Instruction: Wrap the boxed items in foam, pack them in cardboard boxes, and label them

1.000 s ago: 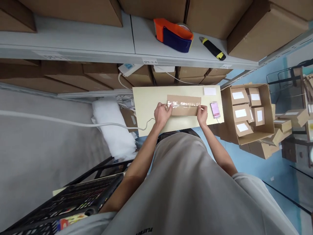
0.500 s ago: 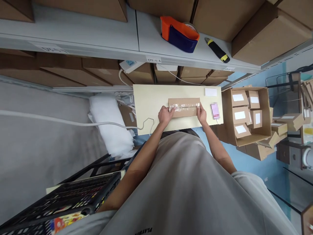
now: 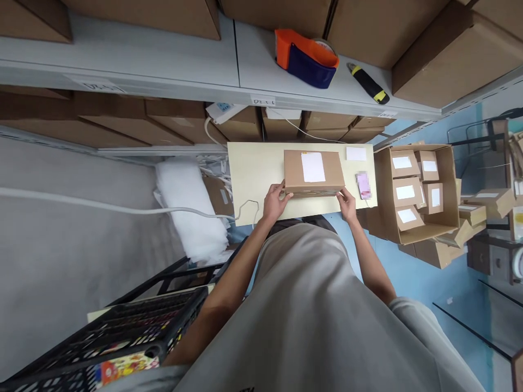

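Between my two hands is a brown cardboard box (image 3: 333,169), its top bearing a white label (image 3: 313,167). My left hand (image 3: 276,202) grips the near left corner, thumb along the front edge. At the near right corner my right hand (image 3: 346,203) pinches the box with its fingers partly hidden. Taped seams show faintly on the side facing me. Below it is a pale yellow tabletop (image 3: 253,179). A white slip (image 3: 356,153) and a pink phone-like item (image 3: 363,185), partly blurred, lie on the right of the table.
On the shelf above sit an orange and blue tape dispenser (image 3: 307,59) and a black and yellow utility knife (image 3: 368,83). A large carton (image 3: 429,235) of labelled boxes stands right. White wrap (image 3: 190,207), a cable (image 3: 122,205) and a black crate (image 3: 151,321) are left.
The box has been turned over: its taped face was up, and now the labelled face is. Both hands have shifted to its near corners, slightly further apart. The view has moved slightly.
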Demonstrator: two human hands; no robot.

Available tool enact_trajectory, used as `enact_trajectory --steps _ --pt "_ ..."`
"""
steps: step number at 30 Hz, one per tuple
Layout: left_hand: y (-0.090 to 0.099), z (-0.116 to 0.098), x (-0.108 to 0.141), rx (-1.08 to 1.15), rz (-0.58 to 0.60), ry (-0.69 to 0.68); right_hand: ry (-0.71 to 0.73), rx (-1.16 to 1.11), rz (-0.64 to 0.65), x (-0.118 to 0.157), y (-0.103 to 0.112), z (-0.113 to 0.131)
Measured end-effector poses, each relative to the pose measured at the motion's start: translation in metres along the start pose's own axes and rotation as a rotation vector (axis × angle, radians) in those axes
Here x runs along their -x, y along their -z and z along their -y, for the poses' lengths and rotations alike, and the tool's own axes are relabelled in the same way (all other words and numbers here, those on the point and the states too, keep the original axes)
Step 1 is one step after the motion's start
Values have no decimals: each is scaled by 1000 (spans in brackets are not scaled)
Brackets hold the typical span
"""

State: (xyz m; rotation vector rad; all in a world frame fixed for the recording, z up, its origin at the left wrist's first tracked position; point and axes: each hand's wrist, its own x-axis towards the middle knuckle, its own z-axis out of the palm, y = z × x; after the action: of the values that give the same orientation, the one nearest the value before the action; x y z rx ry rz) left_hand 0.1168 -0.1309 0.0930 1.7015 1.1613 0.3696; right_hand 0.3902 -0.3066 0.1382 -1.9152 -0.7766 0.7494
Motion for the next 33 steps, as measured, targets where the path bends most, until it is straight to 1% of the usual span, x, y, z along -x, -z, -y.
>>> enact_trajectory --steps 4,8,13,16,21,24,26,28,29,31,33 --pt "-1 3 -1 -18 -3 6 -16 -10 -14 -1 -9 -8" --pt "-4 4 -2 -40 -18 14 -53 14 -75 -5 -11 -19" --pt "-19 0 -2 -17 -45 57 -87 4 -139 -11 -8 -37" --pt "-31 -4 -3 -2 -62 86 -106 13 -133 -19 -4 -50" --pt "-53 -13 -10 -55 -92 191 -133 -2 -45 -42 5 -75" --pt "-67 -17 -17 -87 -97 295 -139 -21 17 -59 11 -88" --pt "-73 -19 -22 -111 -70 385 -138 -16 81 -68 18 -94" --pt "-76 -22 -25 -112 -42 456 -126 -6 170 -75 29 -99" --pt "-76 -25 -27 -93 -35 467 -117 -2 218 -78 36 -100" --pt "-78 -33 -29 -20 -39 443 -106 -1 291 -86 53 -101" --pt "-83 -45 -32 42 -83 419 -111 -8 315 -95 72 -101"
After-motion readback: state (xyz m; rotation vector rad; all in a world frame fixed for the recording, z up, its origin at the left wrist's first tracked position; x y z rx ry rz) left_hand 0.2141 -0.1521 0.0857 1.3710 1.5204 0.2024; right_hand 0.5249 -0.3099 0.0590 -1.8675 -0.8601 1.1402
